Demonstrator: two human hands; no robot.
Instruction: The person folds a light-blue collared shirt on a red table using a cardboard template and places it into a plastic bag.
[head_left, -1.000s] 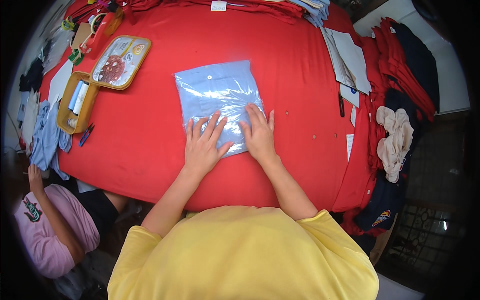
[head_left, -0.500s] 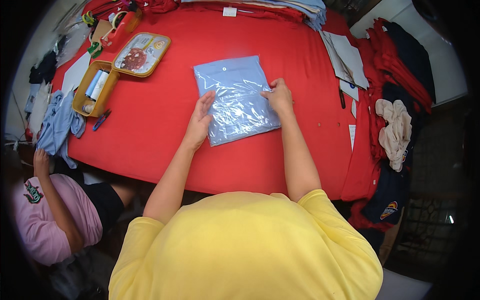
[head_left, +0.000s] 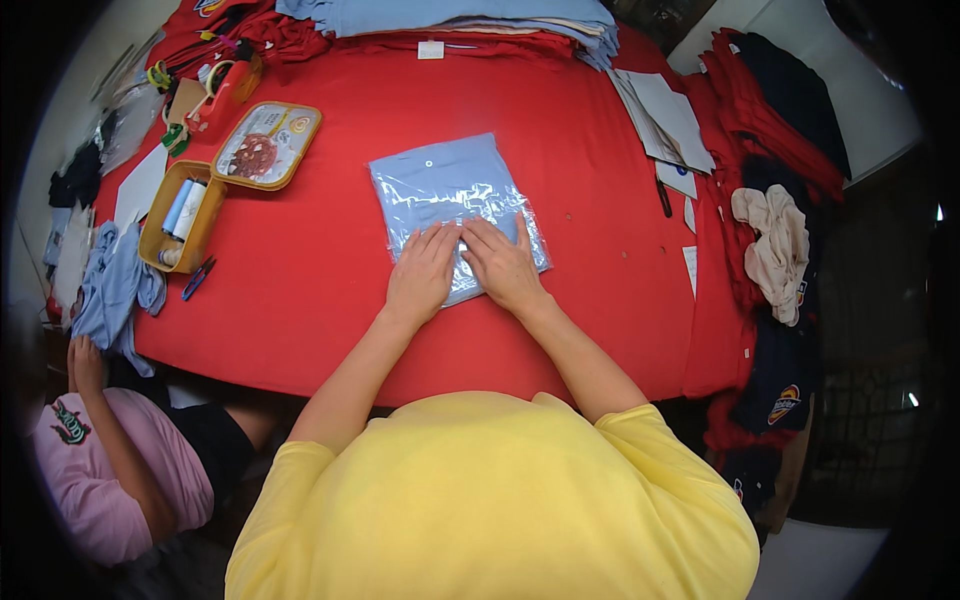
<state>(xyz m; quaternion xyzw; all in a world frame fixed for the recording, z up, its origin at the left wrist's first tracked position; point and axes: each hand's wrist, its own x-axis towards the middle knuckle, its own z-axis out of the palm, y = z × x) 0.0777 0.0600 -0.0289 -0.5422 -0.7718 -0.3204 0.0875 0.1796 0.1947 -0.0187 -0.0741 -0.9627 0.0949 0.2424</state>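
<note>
at lower left of the frame: a co-worker's hand (head_left: 88, 370), at the hem of a crumpled pale blue garment (head_left: 108, 290). right of it, left part of the frame: one amber tub (head_left: 209, 220) with spools (head_left: 174, 204) inside; one pair of small blue snips (head_left: 198, 280), just beside; one printed lid (head_left: 268, 146), touching the tub's upper corner.

centre: left hand (head_left: 422, 272), palm down, fingers extended and close together, clamped on nothing, lying over the lower left of the packet. half a second ago it stood at the packet's left edge, the right at the opposite edge; now both lie flat on top, which suggests smoothing or pressing the film rather than shifting the piece.

one clear packet (head_left: 440, 180), pale blue folded cloth within, flat on the red table (head_left: 600, 330); its buttoned upper part extends beyond the fingertips, its lower edge shows between the wrists.

right hand (head_left: 505, 270), also flat on the packet, little finger spread, gripping nothing; fingertips next to the left's, contact between them unclear.

upper right: loose papers (head_left: 672, 125). right edge: cream cloth (head_left: 775, 250), rumpled.
</note>
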